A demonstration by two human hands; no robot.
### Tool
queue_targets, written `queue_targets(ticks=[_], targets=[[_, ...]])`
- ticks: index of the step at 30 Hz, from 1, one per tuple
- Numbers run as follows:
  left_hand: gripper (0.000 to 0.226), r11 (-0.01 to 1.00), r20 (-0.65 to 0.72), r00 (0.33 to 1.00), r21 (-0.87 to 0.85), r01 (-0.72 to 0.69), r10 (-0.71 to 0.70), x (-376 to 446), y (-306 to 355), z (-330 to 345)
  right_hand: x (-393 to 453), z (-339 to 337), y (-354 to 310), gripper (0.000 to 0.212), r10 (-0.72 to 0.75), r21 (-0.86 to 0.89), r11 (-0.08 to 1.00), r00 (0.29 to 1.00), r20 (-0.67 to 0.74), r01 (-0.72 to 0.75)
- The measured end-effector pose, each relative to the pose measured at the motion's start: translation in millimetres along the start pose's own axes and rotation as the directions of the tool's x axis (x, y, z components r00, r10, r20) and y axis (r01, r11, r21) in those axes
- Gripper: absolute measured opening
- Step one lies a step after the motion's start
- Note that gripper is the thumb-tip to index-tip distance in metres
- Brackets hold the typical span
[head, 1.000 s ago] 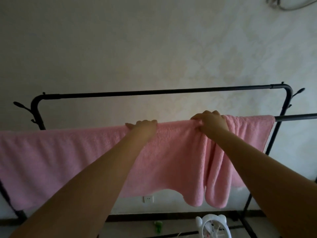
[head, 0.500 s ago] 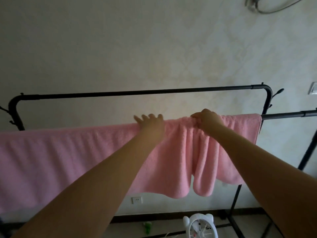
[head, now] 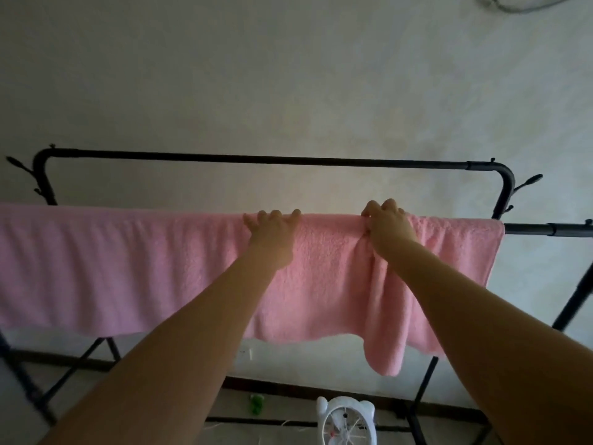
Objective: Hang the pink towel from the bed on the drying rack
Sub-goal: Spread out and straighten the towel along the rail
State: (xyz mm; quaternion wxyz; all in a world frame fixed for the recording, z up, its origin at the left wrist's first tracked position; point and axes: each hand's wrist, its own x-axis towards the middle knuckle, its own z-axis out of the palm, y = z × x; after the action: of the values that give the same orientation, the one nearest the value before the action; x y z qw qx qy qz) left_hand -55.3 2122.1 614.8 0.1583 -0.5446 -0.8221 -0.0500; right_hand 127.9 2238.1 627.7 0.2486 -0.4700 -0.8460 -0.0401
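The pink towel (head: 128, 268) is draped over the near bar of the black drying rack (head: 256, 159) and spans almost the whole width of the view. My left hand (head: 272, 229) lies flat on the towel's top fold with fingers spread. My right hand (head: 388, 226) pinches a bunched fold of the towel at the bar, and a long crease hangs down below it. The near bar is bare only at the far right (head: 545, 229). The bed is out of view.
A pale patterned wall stands close behind the rack. On the floor below sit a small white fan (head: 345, 422) and a small green object (head: 256, 403). The rack's black legs cross at lower left (head: 80, 364) and lower right.
The view has shifted, so the rack now sits more to the right and lower. My left hand flattened on the towel top. The right hand keeps its grip on the bunched fold.
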Motion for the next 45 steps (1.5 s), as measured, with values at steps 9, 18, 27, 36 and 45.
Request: queue_targets(ticks=[9,18,27,36,45], targets=[[0.084,0.986,0.176,0.971,0.072,0.148,-0.159,21.1,56.9,-19.1,13.6,-30.4,21.1,0.036,-0.043,0.347,0.938,0.989,0.139,-0.008],[0.072,0.987,0.067,0.988,-0.095,-0.131,0.137,37.9,116.2,-10.7,5.7,-19.8,69.3,0.040,0.119,0.057,0.991,0.993,0.010,-0.120],[0.092,0.990,0.217,0.966,-0.057,-0.129,0.139,44.4,124.2,-15.8,5.8,-33.1,140.8,0.035,0.280,0.003,0.960,0.960,-0.013,-0.280],[0.065,0.994,0.433,0.896,0.093,0.066,-0.100,56.5,184.0,-46.8,6.4,-51.5,164.5,0.048,0.143,0.008,0.989,0.971,0.190,-0.147],[0.061,0.990,0.216,0.966,0.036,0.135,-0.140,47.9,262.7,-30.1,-2.5,-62.7,256.1,0.032,-0.050,0.033,0.998,0.985,0.162,0.045]])
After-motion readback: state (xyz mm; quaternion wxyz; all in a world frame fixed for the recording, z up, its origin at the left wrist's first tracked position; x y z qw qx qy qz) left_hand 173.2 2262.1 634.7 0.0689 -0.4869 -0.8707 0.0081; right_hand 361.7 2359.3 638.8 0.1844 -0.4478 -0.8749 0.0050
